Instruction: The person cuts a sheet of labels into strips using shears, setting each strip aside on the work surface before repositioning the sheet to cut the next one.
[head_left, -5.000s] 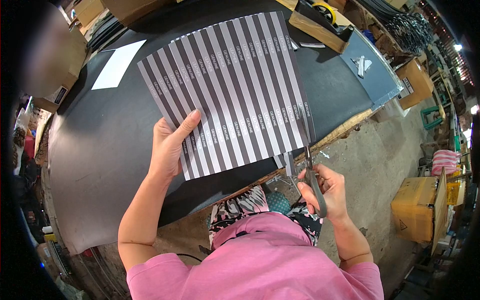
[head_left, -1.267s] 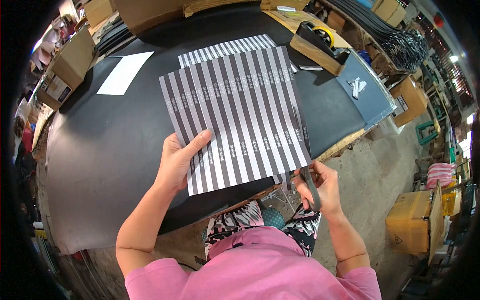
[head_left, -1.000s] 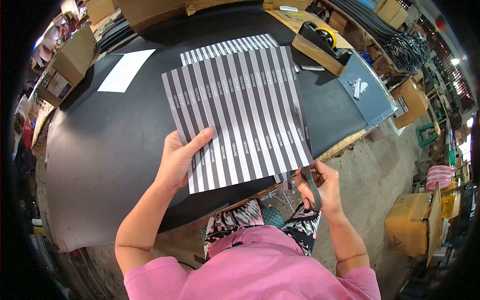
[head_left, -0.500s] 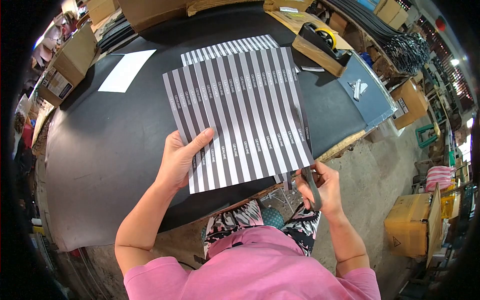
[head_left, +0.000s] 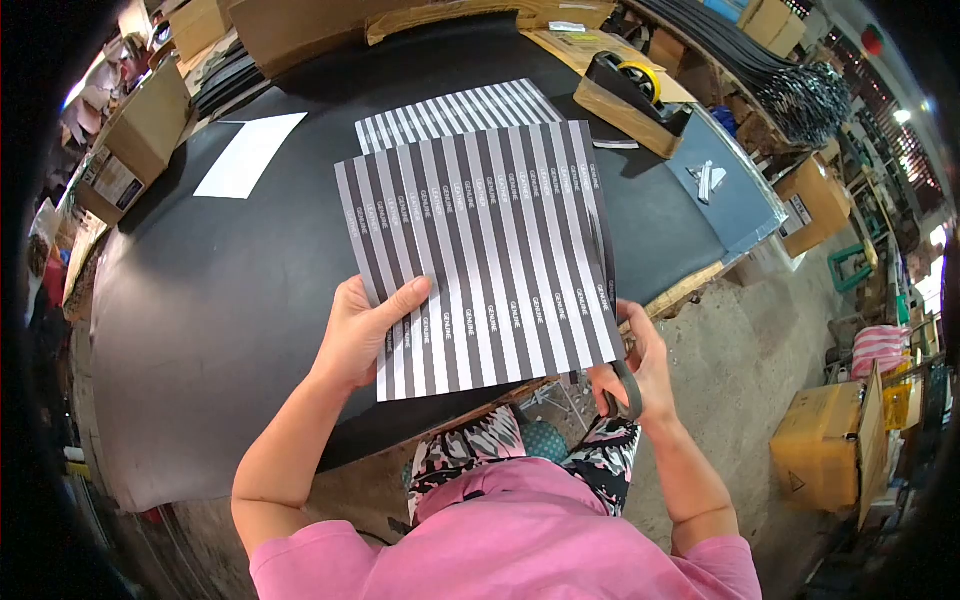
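In the head view, the left hand (head_left: 365, 335) grips a rectangular, black-and-grey striped, paper-like sheet (head_left: 480, 260), thumb uppermost, the sheet extending to that hand's right. The right hand (head_left: 648, 365) is closed around dark, loop-handled scissors (head_left: 629, 388) at the sheet's lower right corner, blades largely hidden. Beyond the left hand, a finely striped, pale-and-dark sheet (head_left: 460, 112) lies partly covered on the black-surfaced table (head_left: 200, 300).

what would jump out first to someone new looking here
The boldly striped sheet likely comes first, central, in the left hand's grip. Next, the dark scissors at its lower right corner, in the right hand's grip. Then the bright yellow ring beyond the sheet, toward the upper right.
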